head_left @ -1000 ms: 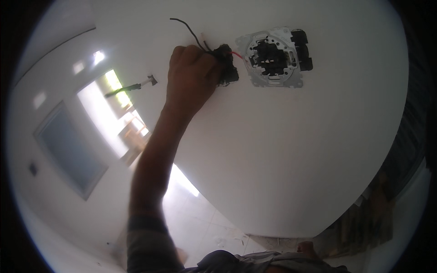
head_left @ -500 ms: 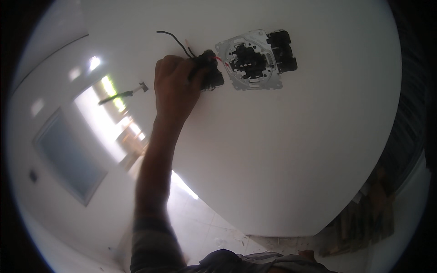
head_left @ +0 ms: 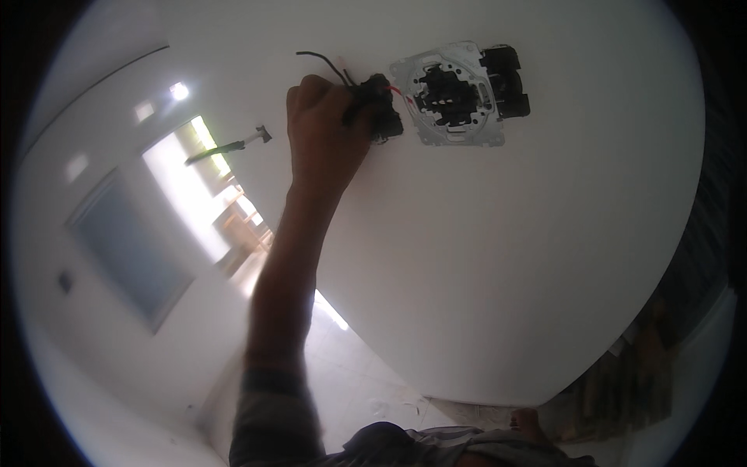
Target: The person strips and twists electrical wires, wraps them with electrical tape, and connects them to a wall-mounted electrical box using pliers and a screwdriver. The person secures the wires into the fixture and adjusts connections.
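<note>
Black switch module (head_left: 379,117) is gripped in curled fingers of left hand (head_left: 323,132) against white wall (head_left: 506,257), beside mounted metal frame (head_left: 459,93). Wires (head_left: 327,64) are seen loose; module apparently not yet seated.

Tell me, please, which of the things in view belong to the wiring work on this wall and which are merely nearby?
In use:
- left hand, raised to the wall
- black part gripped at its fingers
- wires running from that part
- metal switch frame mounted on the wall

Merely nearby:
- cable stub sticking out of the far wall
- doorway
- stacked boards at lower right
</note>
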The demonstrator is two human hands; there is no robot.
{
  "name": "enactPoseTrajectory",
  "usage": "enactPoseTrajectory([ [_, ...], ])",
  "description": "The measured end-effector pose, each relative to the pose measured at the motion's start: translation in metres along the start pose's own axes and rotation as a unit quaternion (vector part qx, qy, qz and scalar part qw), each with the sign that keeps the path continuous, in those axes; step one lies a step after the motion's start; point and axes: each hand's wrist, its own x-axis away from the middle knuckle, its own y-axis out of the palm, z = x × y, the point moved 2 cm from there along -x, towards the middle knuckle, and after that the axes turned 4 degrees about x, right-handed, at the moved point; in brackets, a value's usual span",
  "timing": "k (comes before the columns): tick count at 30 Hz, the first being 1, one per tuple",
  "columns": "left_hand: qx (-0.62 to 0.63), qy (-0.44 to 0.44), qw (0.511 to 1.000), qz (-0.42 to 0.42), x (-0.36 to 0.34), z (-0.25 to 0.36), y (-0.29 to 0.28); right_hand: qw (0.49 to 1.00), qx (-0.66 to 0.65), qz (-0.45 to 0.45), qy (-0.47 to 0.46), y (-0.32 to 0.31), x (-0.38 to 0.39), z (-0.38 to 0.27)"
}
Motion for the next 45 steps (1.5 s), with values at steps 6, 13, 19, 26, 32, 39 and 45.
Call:
enactPoseTrajectory([
  [6, 0.019, -0.029, 0.999, 0.017, -0.003, -0.006, 0.006, 0.999, 0.034, -0.018, -0.012, 0.005, -0.009, -0.008],
  [13, 0.042, -0.033, 0.997, -0.049, -0.005, 0.004, -0.010, 0.995, 0.002, -0.039, -0.090, 0.042, 0.037, -0.026],
  [19, 0.207, -0.146, 0.967, 0.024, 0.006, -0.012, -0.026, 0.995, -0.002, -0.095, -0.012, 0.006, 0.027, 0.086],
  [26, 0.393, -0.309, 0.866, -0.002, -0.005, -0.006, -0.024, 0.934, 0.240, 0.003, -0.266, -0.029, 0.103, 0.143],
  [32, 0.488, -0.368, 0.791, 0.031, 0.000, -0.013, -0.015, 0.913, 0.259, 0.038, -0.312, -0.036, 0.108, 0.160],
  [39, 0.435, -0.334, 0.835, 0.045, 0.010, -0.003, -0.026, 0.926, 0.229, 0.035, -0.299, -0.024, 0.097, 0.151],
  [45, 0.411, -0.332, 0.848, 0.031, 0.025, -0.011, -0.034, 0.958, 0.166, 0.054, -0.229, -0.021, 0.103, 0.153],
])
